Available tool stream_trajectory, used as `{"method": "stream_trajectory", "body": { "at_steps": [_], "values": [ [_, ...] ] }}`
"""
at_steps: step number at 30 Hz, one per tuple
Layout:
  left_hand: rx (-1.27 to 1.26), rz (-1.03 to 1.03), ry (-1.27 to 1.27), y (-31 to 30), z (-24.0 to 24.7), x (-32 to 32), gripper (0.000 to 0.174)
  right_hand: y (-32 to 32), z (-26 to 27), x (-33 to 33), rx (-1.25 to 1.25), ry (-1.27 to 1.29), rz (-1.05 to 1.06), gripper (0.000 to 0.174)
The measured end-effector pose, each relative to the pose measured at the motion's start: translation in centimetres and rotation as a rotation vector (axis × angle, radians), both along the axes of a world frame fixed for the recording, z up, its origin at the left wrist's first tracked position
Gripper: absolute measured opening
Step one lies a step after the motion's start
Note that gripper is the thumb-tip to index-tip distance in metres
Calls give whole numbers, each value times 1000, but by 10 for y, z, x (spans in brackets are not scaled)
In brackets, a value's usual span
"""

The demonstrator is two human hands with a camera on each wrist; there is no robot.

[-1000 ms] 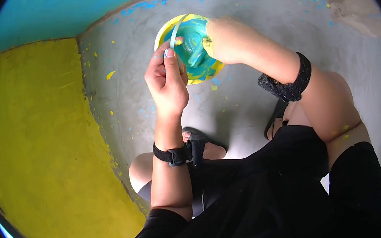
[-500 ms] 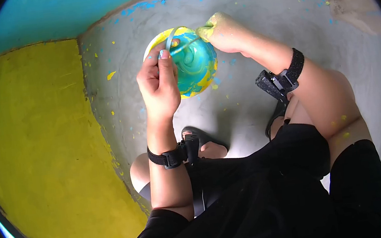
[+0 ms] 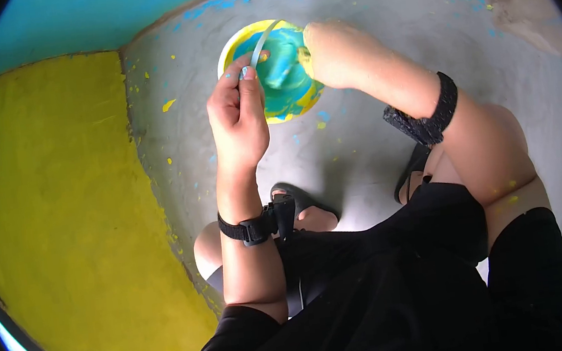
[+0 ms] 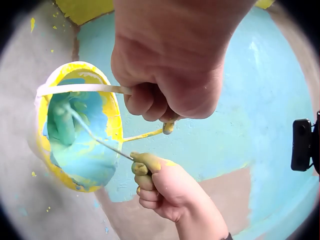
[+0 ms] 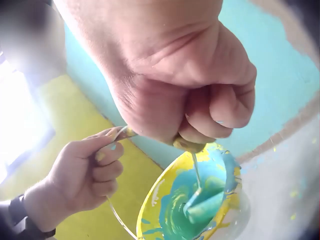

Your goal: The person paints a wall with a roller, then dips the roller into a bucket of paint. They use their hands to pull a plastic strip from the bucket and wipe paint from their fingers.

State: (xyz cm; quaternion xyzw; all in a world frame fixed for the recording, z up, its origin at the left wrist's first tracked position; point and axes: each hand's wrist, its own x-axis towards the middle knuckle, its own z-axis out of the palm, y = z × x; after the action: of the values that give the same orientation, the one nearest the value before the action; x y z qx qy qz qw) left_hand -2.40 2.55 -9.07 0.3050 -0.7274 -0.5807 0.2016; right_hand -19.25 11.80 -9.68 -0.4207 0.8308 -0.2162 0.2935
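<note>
Now, left hand (image 3: 238, 114): I am seeing its fingers pinching the thin white handle (image 3: 259, 45).
right hand (image 3: 333, 55): its fingers are curling tight around a stirring rod (image 5: 196, 175), whose end is dipping into teal paint.
paint bucket (image 3: 228, 48): it is sitting between both hands, low over the grey floor (image 3: 362, 159), near the blue wall (image 3: 103, 15).

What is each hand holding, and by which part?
The left hand holds the paint bucket by its thin handle. The right hand grips a stirring rod by its top end, its lower end in the paint.
</note>
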Motion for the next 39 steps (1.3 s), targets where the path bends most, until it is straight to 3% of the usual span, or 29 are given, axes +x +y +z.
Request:
{"method": "stream_trajectory", "body": {
  "at_steps": [3, 5, 6, 10, 12, 16, 20, 22, 23, 26, 28, 30, 32, 33, 36, 38, 39],
  "values": [
    [6, -12, 10, 2, -2, -2, 29, 1, 4, 4, 95, 62, 75, 36],
    [27, -42, -4, 5, 0, -2, 29, -3, -7, -3, 113, -201, 21, 36],
    [28, -46, -3, 4, 0, -2, 29, -5, -13, -6, 114, -200, 16, 36],
    [81, -67, -44, -2, 11, 6, 28, -3, -8, 1, -6, -121, -87, 34],
    [94, -54, -44, -4, 13, 7, 28, 5, -2, 7, 65, 126, 159, 33],
    [86, -70, -14, 1, 8, 4, 28, -1, 7, 4, 95, -85, 57, 28],
    [51, -91, -55, -1, 7, 5, 28, -2, 0, -1, 6, -102, -44, 29],
    [85, -33, -40, -3, 12, 4, 28, 4, -4, 5, 13, 135, 128, 33],
    [114, -76, -20, -7, 9, 5, 29, 3, -4, 8, 10, 134, 132, 33],
    [75, -69, -27, -2, 4, 3, 30, 2, -7, 9, 19, 101, 87, 35],
    [77, -91, -50, -3, 7, 2, 31, -5, -10, -3, 21, -155, -51, 32],
    [104, -49, -42, -5, 7, 3, 30, -1, -12, -1, -35, -123, -72, 31],
    [90, -35, -40, -7, 4, 4, 30, 2, -18, 4, 3, 152, 125, 35],
    [65, -43, -35, -6, 1, 3, 31, 3, -19, 7, 0, 151, 130, 35],
    [50, -65, -45, -2, 2, 3, 32, 3, -19, 8, -35, 63, 96, 37],
    [103, -57, -73, -3, 4, 4, 32, -5, -17, -3, 84, -301, -61, 36],
    [138, -43, -49, -3, 6, 3, 32, -9, -23, -4, -7, -194, -50, 37]
  ]
}}
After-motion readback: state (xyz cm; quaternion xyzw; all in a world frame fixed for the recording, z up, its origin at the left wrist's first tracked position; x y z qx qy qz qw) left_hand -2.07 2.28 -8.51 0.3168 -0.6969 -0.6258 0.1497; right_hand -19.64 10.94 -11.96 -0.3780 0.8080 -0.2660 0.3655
